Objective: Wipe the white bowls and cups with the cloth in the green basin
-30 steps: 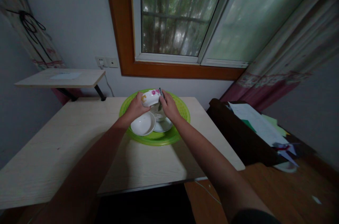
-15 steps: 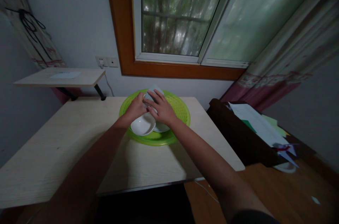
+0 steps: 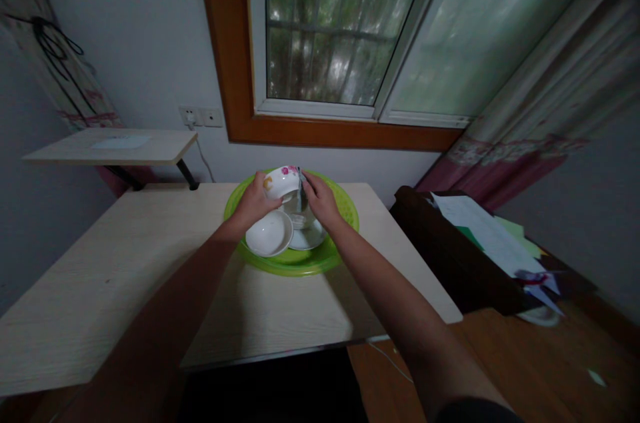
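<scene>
Left hand gripping flowered bowl, right hand pinching cloth; green basket holding white bowl, plate

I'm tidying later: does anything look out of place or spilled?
A small pale scrap lies on the wooden floor at right, as if dropped. I see no spill; the flowered bowl in the left hand shows no visible damage.

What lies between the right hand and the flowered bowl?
A grey cloth, held in the right hand beside the flowered bowl; the head view shows it.
</scene>
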